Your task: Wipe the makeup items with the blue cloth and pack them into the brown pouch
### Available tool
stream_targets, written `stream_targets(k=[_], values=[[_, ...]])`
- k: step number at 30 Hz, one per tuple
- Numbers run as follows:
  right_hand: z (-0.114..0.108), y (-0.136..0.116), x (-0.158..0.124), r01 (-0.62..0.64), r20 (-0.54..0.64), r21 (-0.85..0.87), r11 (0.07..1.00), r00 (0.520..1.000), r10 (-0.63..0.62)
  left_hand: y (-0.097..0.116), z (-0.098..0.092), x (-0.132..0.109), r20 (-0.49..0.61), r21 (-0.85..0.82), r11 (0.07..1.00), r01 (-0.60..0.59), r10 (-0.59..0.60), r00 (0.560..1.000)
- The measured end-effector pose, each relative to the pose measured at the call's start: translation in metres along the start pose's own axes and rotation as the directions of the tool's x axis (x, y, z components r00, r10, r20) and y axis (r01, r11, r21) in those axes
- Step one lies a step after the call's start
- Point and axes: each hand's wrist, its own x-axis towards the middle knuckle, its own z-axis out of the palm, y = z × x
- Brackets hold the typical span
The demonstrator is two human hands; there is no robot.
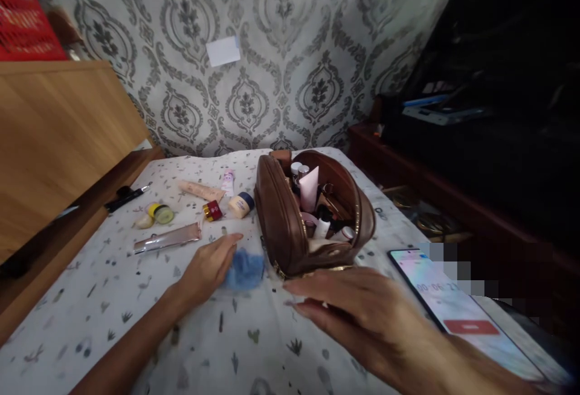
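Observation:
My left hand [211,265] is at a crumpled blue cloth [244,270], its fingers curled at the cloth's left edge. The cloth is slightly blurred and lies just left of a brown toiletry bag [278,220]. My right hand [357,304] is in front of the bag, thumb and fingers apart with nothing between them. The bag stands unzipped, holding a pale pink tube [309,189], a white-capped bottle [322,228] and several other cosmetics partly hidden inside.
Left of the bag lie a blue-lidded jar [241,204], a small red box [212,210], a beige tube [202,190], a shiny pink tube [167,238] and a green-lidded pot [164,214]. A phone [462,310] showing a timer lies at the right edge. Patterned wallpaper stands behind.

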Motion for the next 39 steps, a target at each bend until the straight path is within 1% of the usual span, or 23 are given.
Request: stream_targets(k=[1, 2, 3, 6, 9, 11, 12, 13, 14, 17, 19, 21, 23, 25, 29, 31, 35, 39], values=[[0.010, -0.001, -0.001, 0.010, 0.004, 0.024, 1.000, 1.000, -0.010, -0.005, 0.001, -0.004, 0.006, 0.007, 0.999, 0.040, -0.040, 0.999], [0.020, -0.001, -0.001, -0.020, 0.030, 0.047, 0.999, 0.999, 0.019, -0.010, 0.002, -0.007, 0.009, 0.018, 0.997, 0.076, -0.077, 0.997], [0.030, -0.001, 0.000, -0.072, 0.087, 0.076, 0.995, 0.994, 0.065, -0.015, 0.003, -0.010, 0.011, 0.034, 0.993, 0.112, -0.113, 0.994], [0.062, 0.001, 0.008, -0.215, 0.187, 0.133, 0.967, 0.964, 0.189, -0.030, 0.003, -0.013, -0.013, 0.102, 0.971, 0.217, -0.217, 0.976], [0.094, 0.008, 0.025, -0.332, 0.212, 0.187, 0.924, 0.933, 0.292, -0.043, -0.001, -0.006, -0.093, 0.122, 0.948, 0.295, -0.285, 0.954], [0.115, 0.016, 0.041, -0.419, 0.250, 0.277, 0.865, 0.900, 0.356, -0.051, -0.003, 0.003, -0.146, 0.096, 0.940, 0.327, -0.312, 0.939], [0.126, 0.020, 0.048, -0.454, 0.249, 0.317, 0.833, 0.887, 0.389, -0.054, -0.004, 0.008, -0.172, 0.083, 0.935, 0.344, -0.327, 0.929], [0.136, 0.024, 0.056, -0.479, 0.220, 0.334, 0.812, 0.877, 0.428, -0.057, -0.004, 0.013, -0.196, 0.078, 0.930, 0.360, -0.340, 0.920], [0.145, 0.029, 0.062, -0.493, 0.200, 0.325, 0.807, 0.870, 0.451, -0.060, -0.003, 0.017, -0.225, 0.079, 0.921, 0.381, -0.356, 0.907], [0.165, 0.037, 0.074, -0.479, 0.132, 0.225, 0.848, 0.878, 0.461, -0.070, 0.004, 0.024, -0.292, 0.100, 0.894, 0.436, -0.392, 0.872], [0.172, 0.039, 0.074, -0.447, 0.119, 0.119, 0.887, 0.893, 0.434, -0.076, 0.012, 0.026, -0.300, 0.118, 0.886, 0.448, -0.399, 0.867], [0.176, 0.039, 0.071, -0.401, 0.141, 0.020, 0.916, 0.908, 0.395, -0.081, 0.021, 0.025, -0.271, 0.143, 0.885, 0.443, -0.395, 0.878], [0.179, 0.042, 0.068, -0.354, 0.162, -0.035, 0.934, 0.921, 0.355, -0.085, 0.027, 0.024, -0.232, 0.164, 0.888, 0.430, -0.389, 0.892], [0.183, 0.046, 0.065, -0.335, 0.153, -0.036, 0.941, 0.929, 0.337, -0.088, 0.031, 0.022, -0.211, 0.172, 0.888, 0.427, -0.390, 0.896], [0.192, 0.058, 0.064, -0.354, 0.070, 0.036, 0.934, 0.934, 0.351, -0.090, 0.032, 0.021, -0.204, 0.177, 0.885, 0.431, -0.396, 0.896], [0.194, 0.061, 0.064, -0.355, 0.043, 0.041, 0.934, 0.935, 0.353, -0.089, 0.032, 0.021, -0.203, 0.181, 0.887, 0.424, -0.388, 0.899], [0.194, 0.062, 0.064, -0.376, 0.050, 0.028, 0.926, 0.926, 0.375, -0.089, 0.033, 0.020, -0.204, 0.188, 0.893, 0.410, -0.373, 0.905], [0.192, 0.061, 0.065, -0.382, 0.062, 0.061, 0.922, 0.924, 0.378, -0.089, 0.033, 0.019, -0.206, 0.194, 0.895, 0.402, -0.363, 0.909]])
